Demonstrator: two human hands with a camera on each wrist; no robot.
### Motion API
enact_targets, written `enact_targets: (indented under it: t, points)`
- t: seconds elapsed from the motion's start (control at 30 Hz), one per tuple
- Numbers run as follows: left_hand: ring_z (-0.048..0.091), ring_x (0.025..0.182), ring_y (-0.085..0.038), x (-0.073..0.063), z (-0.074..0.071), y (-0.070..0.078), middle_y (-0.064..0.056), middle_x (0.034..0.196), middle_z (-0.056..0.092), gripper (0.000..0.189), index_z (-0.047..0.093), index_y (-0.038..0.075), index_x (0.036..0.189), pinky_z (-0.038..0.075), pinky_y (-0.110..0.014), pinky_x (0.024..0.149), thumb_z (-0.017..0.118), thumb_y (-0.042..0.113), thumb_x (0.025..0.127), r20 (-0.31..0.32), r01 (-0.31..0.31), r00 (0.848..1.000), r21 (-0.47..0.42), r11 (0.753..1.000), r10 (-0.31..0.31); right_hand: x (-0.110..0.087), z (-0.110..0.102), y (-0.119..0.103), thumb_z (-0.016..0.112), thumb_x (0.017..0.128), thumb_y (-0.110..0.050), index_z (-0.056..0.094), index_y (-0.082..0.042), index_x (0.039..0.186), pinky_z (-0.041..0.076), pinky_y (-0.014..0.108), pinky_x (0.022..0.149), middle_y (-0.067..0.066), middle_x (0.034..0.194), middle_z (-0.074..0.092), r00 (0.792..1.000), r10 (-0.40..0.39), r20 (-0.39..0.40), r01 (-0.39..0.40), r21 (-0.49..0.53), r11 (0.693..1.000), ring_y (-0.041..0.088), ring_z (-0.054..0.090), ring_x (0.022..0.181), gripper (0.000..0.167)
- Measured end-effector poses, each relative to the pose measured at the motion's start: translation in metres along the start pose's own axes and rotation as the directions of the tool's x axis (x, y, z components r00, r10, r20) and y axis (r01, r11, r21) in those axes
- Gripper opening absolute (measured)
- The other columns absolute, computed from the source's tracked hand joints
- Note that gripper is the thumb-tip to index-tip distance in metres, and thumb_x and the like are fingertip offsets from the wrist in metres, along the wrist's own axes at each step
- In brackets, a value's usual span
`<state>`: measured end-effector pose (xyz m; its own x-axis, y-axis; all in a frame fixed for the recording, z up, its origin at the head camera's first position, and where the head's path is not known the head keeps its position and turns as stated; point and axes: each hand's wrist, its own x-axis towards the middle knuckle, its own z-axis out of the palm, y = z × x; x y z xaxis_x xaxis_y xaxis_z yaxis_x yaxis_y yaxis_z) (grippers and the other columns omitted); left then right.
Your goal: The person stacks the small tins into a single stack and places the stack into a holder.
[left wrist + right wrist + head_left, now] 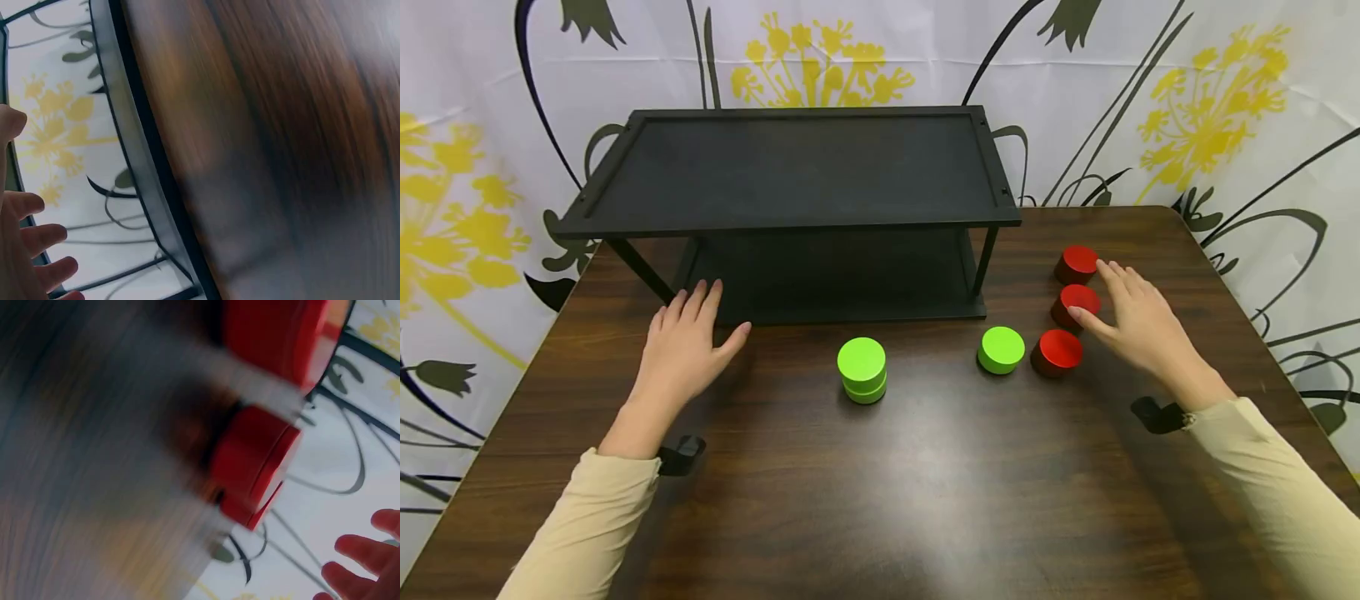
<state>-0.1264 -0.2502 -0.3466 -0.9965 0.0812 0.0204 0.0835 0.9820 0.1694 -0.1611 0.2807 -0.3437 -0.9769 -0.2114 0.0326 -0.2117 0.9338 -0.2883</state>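
My left hand [681,354] is held with fingers spread at the front left corner of a black two-tier shelf [812,171], holding nothing. To the right, my right hand [1138,321] hovers beside a row of three short red cylinders, its fingers extended and thumb apart. Its fingertips are close to the far red cylinder [1077,262], and the thumb tip overlaps the edge of the middle red cylinder [1072,302]. The near red cylinder [1057,353] stands beside a single green cylinder [1001,348]. Two stacked green cylinders [862,365] stand in front of the shelf.
The brown wooden table [880,517] carries everything. Behind it hangs a white curtain [925,50] with yellow and grey plants. The shelf's upper tier stands on slanted legs over its lower board [842,279].
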Motion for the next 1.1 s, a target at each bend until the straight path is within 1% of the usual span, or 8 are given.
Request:
enact_targets:
  t: [0.13, 0.27, 0.43, 0.57, 0.67, 0.83, 0.97, 1.1]
  points:
    - [0.030, 0.136, -0.048, -0.001, -0.001, 0.012, -0.028, 0.150, 0.031, 0.069, 0.025, 0.000, 0.149, 0.025, -0.064, 0.111, 0.045, 0.042, 0.099, -0.033, -0.066, 0.997, -0.019, 0.998, 0.065, 0.003, -0.002, -0.014, 0.053, 0.095, -0.047, 0.021, 0.003, 0.150, 0.025, 0.063, 0.111, 0.030, 0.150, 0.031, 0.999, -0.018, 0.040, 0.013, 0.114, 0.993, 0.048, 0.031, 0.136, 0.080]
    - [0.040, 0.131, -0.046, -0.002, -0.001, 0.025, -0.027, 0.146, 0.040, 0.060, 0.031, -0.002, 0.147, 0.034, -0.060, 0.109, 0.051, 0.028, 0.098, -0.058, -0.134, 0.990, -0.060, 0.989, 0.131, 0.004, -0.003, -0.029, 0.055, 0.095, -0.044, 0.024, 0.000, 0.150, 0.027, 0.063, 0.111, 0.026, 0.150, 0.034, 0.994, -0.039, 0.101, 0.020, 0.183, 0.983, 0.046, 0.033, 0.136, 0.077]
    - [0.042, 0.131, -0.042, -0.004, -0.005, 0.041, -0.022, 0.145, 0.044, 0.055, 0.032, 0.004, 0.148, 0.039, -0.058, 0.106, 0.048, 0.026, 0.100, 0.016, -0.123, 0.991, -0.211, 0.970, 0.129, 0.003, 0.000, -0.044, 0.057, 0.094, -0.042, 0.033, -0.001, 0.146, 0.030, 0.062, 0.109, 0.024, 0.145, 0.041, 0.986, -0.099, 0.133, 0.067, 0.225, 0.972, 0.044, 0.036, 0.133, 0.070]
    - [0.045, 0.131, -0.037, -0.005, -0.006, 0.052, -0.018, 0.141, 0.049, 0.051, 0.035, 0.007, 0.147, 0.041, -0.056, 0.105, 0.046, 0.026, 0.101, 0.057, -0.114, 0.988, -0.382, 0.917, 0.147, 0.005, 0.004, -0.051, 0.062, 0.092, -0.033, 0.043, 0.003, 0.139, 0.039, 0.056, 0.105, 0.023, 0.139, 0.049, 0.975, -0.182, 0.124, 0.151, 0.227, 0.962, 0.039, 0.048, 0.124, 0.062]
    - [0.051, 0.126, -0.034, -0.004, -0.002, 0.059, -0.017, 0.136, 0.054, 0.046, 0.041, 0.007, 0.143, 0.045, -0.053, 0.102, 0.047, 0.026, 0.101, 0.059, -0.124, 0.983, -0.499, 0.858, 0.176, 0.007, 0.010, -0.053, 0.067, 0.089, -0.028, 0.047, 0.004, 0.136, 0.045, 0.053, 0.100, 0.022, 0.134, 0.054, 0.966, -0.222, 0.130, 0.189, 0.227, 0.955, 0.036, 0.054, 0.116, 0.059]
    - [0.058, 0.118, -0.032, -0.005, 0.004, 0.068, -0.016, 0.133, 0.056, 0.045, 0.047, 0.010, 0.139, 0.050, -0.048, 0.097, 0.047, 0.034, 0.101, 0.108, -0.094, 0.972, -0.636, 0.766, 0.209, 0.008, 0.020, -0.055, 0.073, 0.085, -0.026, 0.050, 0.004, 0.133, 0.045, 0.054, 0.100, 0.023, 0.128, 0.057, 0.952, -0.261, 0.157, 0.220, 0.241, 0.945, 0.037, 0.054, 0.117, 0.061]
    - [0.058, 0.118, -0.031, -0.007, 0.009, 0.071, -0.014, 0.136, 0.054, 0.047, 0.047, 0.010, 0.138, 0.050, -0.048, 0.097, 0.048, 0.037, 0.100, 0.141, -0.082, 0.960, -0.684, 0.725, 0.243, 0.008, 0.026, -0.057, 0.075, 0.083, -0.029, 0.051, 0.003, 0.132, 0.048, 0.052, 0.095, 0.022, 0.122, 0.059, 0.942, -0.288, 0.174, 0.246, 0.226, 0.942, 0.035, 0.055, 0.113, 0.064]
    - [0.055, 0.123, -0.032, -0.008, 0.015, 0.073, -0.015, 0.141, 0.049, 0.049, 0.044, 0.007, 0.140, 0.048, -0.048, 0.101, 0.050, 0.034, 0.099, 0.170, -0.077, 0.944, -0.722, 0.688, 0.284, 0.007, 0.031, -0.057, 0.078, 0.079, -0.028, 0.052, 0.003, 0.131, 0.053, 0.047, 0.087, 0.022, 0.118, 0.060, 0.936, -0.306, 0.176, 0.273, 0.191, 0.943, 0.033, 0.057, 0.108, 0.066]
